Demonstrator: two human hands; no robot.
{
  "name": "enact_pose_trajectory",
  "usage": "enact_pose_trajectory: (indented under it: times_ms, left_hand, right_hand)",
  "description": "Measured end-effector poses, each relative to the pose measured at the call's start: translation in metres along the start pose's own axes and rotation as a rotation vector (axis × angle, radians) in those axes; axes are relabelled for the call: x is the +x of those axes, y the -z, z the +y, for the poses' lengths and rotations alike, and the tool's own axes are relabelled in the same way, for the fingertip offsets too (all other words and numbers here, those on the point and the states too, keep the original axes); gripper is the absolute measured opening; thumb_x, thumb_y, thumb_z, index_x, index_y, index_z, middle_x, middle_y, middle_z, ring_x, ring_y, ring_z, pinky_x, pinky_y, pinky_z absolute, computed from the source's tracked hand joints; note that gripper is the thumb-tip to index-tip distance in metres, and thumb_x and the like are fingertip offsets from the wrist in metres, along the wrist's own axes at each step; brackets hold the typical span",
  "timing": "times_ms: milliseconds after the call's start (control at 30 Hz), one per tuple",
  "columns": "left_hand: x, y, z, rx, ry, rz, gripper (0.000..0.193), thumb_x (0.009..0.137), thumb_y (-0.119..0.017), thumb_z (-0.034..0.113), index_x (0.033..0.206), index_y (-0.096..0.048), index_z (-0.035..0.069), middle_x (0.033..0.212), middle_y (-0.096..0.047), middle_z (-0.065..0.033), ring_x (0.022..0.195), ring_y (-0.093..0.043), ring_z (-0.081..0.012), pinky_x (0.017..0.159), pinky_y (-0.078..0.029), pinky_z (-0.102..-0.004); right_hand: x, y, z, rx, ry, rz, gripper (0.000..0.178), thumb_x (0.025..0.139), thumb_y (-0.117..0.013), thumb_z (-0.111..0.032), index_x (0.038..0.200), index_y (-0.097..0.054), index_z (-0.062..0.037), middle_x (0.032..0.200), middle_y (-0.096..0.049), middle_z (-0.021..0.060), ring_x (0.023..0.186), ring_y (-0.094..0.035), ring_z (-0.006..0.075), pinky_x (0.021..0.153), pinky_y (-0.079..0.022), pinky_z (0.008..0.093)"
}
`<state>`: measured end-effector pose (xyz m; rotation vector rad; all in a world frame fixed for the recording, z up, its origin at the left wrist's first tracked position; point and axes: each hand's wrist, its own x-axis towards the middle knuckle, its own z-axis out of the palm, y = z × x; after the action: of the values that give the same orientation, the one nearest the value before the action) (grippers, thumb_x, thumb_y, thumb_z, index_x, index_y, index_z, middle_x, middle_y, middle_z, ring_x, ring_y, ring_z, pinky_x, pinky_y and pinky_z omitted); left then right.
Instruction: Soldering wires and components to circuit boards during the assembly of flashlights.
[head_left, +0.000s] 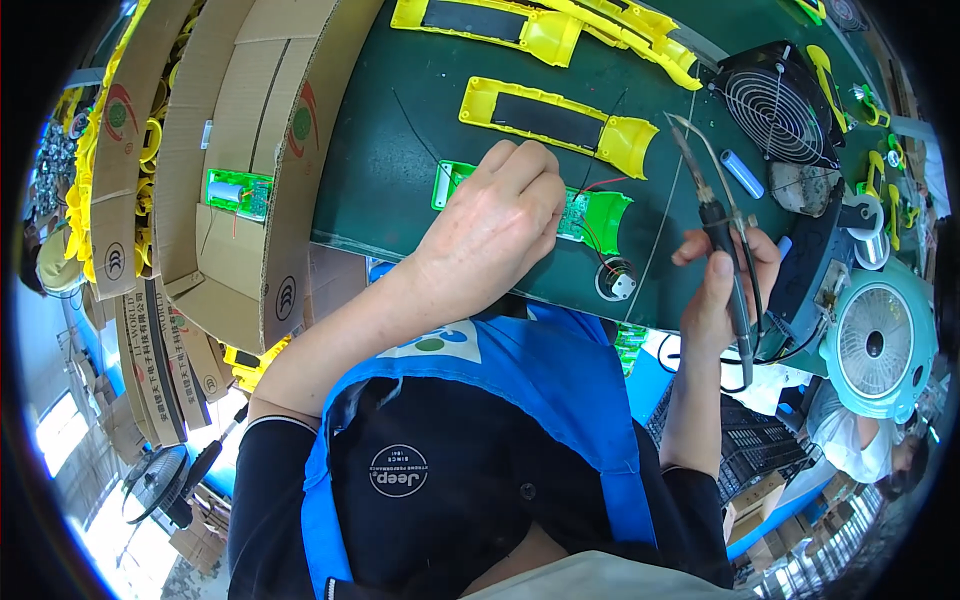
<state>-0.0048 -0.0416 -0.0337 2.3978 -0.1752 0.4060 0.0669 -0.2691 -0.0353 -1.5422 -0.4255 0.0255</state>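
Observation:
My left hand [497, 228] is closed over the middle of a green plastic housing [607, 218], its fingers bent down and pressed together. What they pinch, if anything, is hidden behind the hand. Part of a circuit board [574, 218] shows inside the housing, with thin red and black wires. Beside the housing's right end, near the table edge, sits a small round motor [616, 279]. In my right hand [712, 290] is a soldering iron [717, 218], tilted with its tip up and away from me, to the right of the housing and apart from it.
Yellow housing halves [545, 117] lie beyond my left hand. To the right are a blue battery cell [743, 174], a black fan [775, 100], a solder spool [868, 232] and a teal fan [876, 342]. At left stands a cardboard box [240, 110] holding another green housing [253, 198].

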Motion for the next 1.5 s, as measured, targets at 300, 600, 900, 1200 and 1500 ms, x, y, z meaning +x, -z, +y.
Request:
enact_pose_trajectory:
  times_ms: [300, 600, 900, 1200, 1500]
  left_hand:
    - [-0.001, 0.039, -0.020, -0.313, 0.189, -0.291, 0.015, 0.077, -0.065, 0.001, 0.090, -0.059, -0.002, 0.094, -0.060, -0.0088, 0.083, -0.060, -0.0196, 0.071, -0.049, -0.0309]
    - [0.046, 0.010, -0.022, -0.497, 0.449, -0.130, 0.013, 0.087, -0.063, 0.004, 0.096, -0.060, -0.005, 0.082, -0.066, -0.0066, 0.070, -0.062, -0.0085, 0.064, -0.050, -0.0209]
    - [0.034, 0.026, -0.021, -0.689, 0.556, -0.156, 0.011, 0.086, -0.062, 0.006, 0.092, -0.063, -0.003, 0.083, -0.065, -0.0021, 0.077, -0.059, -0.0046, 0.072, -0.047, -0.0189]
    - [0.028, 0.058, -0.024, -0.307, 0.620, -0.315, 0.007, 0.084, -0.061, 0.006, 0.086, -0.062, -0.001, 0.074, -0.057, -0.0008, 0.065, -0.047, -0.0046, 0.062, -0.041, -0.0211]
    - [0.061, 0.036, -0.043, 0.236, -0.065, -0.293, 0.005, 0.079, -0.068, 0.010, 0.080, -0.064, 0.008, 0.096, -0.052, -0.0041, 0.097, -0.050, -0.0224, 0.085, -0.039, -0.0357]
  right_hand:
    - [0.029, -0.016, 0.006, -0.010, 0.058, -0.124, 0.037, 0.093, -0.062, -0.022, 0.117, -0.041, -0.0038, 0.094, -0.064, 0.0159, 0.079, -0.067, 0.0234, 0.076, -0.053, 0.0338]
    - [0.046, -0.043, 0.042, -0.114, 0.202, -0.213, 0.033, 0.090, -0.066, -0.007, 0.115, -0.045, -0.0033, 0.096, -0.064, 0.0134, 0.086, -0.069, 0.0222, 0.075, -0.055, 0.0305]
    - [0.007, 0.008, 0.035, -0.055, 0.076, -0.139, 0.036, 0.089, -0.069, -0.012, 0.115, -0.046, -0.0006, 0.095, -0.064, 0.0139, 0.082, -0.069, 0.0215, 0.072, -0.055, 0.0296]
    - [0.023, 0.009, 0.009, -0.103, 0.074, -0.138, 0.033, 0.086, -0.072, -0.018, 0.106, -0.052, -0.0016, 0.092, -0.064, 0.0114, 0.080, -0.062, 0.0140, 0.074, -0.050, 0.0263]
    - [0.043, -0.007, 0.013, 0.029, -0.465, -0.199, 0.027, 0.087, -0.063, -0.022, 0.099, -0.054, 0.0002, 0.073, -0.063, 0.0107, 0.060, -0.057, 0.0133, 0.057, -0.046, 0.0255]
